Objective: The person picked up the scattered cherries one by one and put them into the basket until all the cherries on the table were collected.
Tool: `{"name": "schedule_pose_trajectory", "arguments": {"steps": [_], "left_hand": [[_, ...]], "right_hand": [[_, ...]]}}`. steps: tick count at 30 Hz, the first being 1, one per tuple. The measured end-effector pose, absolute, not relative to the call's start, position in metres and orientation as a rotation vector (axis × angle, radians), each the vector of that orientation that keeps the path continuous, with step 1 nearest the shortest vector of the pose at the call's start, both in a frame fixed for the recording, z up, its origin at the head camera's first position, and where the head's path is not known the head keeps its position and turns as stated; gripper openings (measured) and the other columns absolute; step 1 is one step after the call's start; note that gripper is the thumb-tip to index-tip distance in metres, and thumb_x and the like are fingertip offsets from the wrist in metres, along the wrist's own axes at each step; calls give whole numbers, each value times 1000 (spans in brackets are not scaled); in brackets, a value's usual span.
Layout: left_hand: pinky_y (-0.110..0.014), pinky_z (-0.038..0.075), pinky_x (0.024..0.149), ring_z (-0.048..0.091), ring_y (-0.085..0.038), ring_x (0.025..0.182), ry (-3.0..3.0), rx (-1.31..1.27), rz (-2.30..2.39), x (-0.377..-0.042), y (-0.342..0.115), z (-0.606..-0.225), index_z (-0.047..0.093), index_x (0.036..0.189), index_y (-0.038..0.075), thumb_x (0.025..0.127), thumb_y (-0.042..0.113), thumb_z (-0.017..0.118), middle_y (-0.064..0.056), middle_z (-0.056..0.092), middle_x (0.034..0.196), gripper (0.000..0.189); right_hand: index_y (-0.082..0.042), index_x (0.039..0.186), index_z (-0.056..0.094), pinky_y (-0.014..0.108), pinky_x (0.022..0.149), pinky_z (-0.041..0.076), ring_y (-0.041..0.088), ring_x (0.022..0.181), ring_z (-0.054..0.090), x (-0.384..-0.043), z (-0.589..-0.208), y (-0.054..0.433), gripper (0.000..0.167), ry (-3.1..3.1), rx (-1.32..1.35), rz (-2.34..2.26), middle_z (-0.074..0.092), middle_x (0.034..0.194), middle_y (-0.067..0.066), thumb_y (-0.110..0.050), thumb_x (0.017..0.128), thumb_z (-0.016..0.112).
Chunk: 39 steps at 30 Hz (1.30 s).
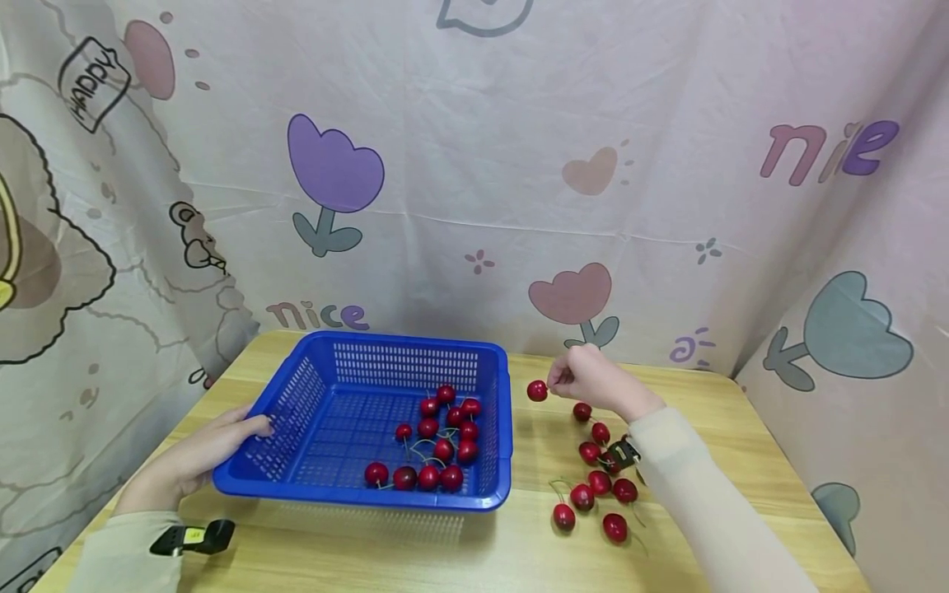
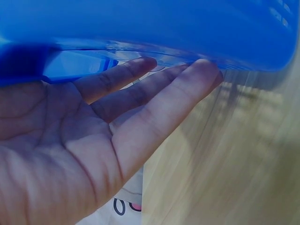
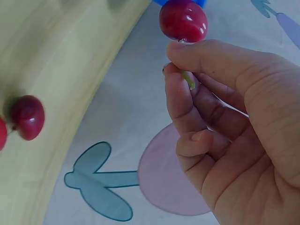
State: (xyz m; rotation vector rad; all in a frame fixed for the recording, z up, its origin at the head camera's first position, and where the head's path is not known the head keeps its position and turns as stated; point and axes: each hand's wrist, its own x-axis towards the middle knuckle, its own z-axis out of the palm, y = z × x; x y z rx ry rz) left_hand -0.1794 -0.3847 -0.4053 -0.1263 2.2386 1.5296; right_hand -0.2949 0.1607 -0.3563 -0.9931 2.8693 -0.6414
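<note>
My left hand (image 1: 203, 453) holds the left side of a blue plastic basket (image 1: 363, 501), thumb over the rim. In the left wrist view, the fingers (image 2: 154, 112) reach under the basket's underside (image 2: 154, 23). Several red cherries (image 1: 442, 449) with stems lie in the basket's right half. My right hand (image 1: 596, 380), just right of the basket, pinches a cherry (image 1: 537, 390) by its stem above the table. The right wrist view shows that cherry (image 3: 183, 19) beyond thumb and forefinger, the green stem end (image 3: 188, 79) poking out below them.
Several loose cherries (image 1: 600, 483) lie on the wooden table (image 1: 534, 543) to the right of the basket, below my right wrist. A printed cloth (image 1: 460, 165) hangs behind the table and along both sides.
</note>
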Motion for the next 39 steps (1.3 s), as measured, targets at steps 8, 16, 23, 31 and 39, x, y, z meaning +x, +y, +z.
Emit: {"name": "schedule_pose_trajectory", "arguments": {"steps": [8,16,23,31,39], "left_hand": [[-46,65,85,73,-26,103,2238,-143,1520,-181,-387,-406,5,166,-9,108,23,41,-20,69,126,76],[-46,65,85,73,-26,103,2234,-137,1520,-181,-389,-408,4,166,-9,107,22,42,-20,69,126,77],[-46,65,85,74,-27,103,2209,-105,1542,-182,-388,-409,7,165,-11,106,20,42,-17,71,122,75],[-47,66,84,74,-27,102,2208,-104,1541,-182,-388,-408,5,165,-11,106,20,42,-17,70,122,76],[-45,65,85,73,-27,104,2246,-108,1521,-183,-388,-409,6,165,-11,107,20,42,-18,69,125,75]], "right_hand": [[-8,89,82,29,76,63,8,73,65,-294,-344,143,8,2873,-1019,-625,77,82,0,-3,94,78],[-11,88,81,26,75,61,7,71,64,-295,-335,115,8,2858,-1080,-613,77,82,-2,-7,95,79],[-7,87,81,24,73,61,6,73,68,-292,-328,92,8,2834,-1155,-633,78,83,1,-3,93,78],[-6,92,82,22,75,61,8,76,70,-288,-325,61,6,2799,-1184,-543,80,90,3,-5,95,77],[-10,90,82,25,77,61,10,77,68,-284,-328,27,6,2781,-1214,-440,79,89,2,-8,95,79]]}}
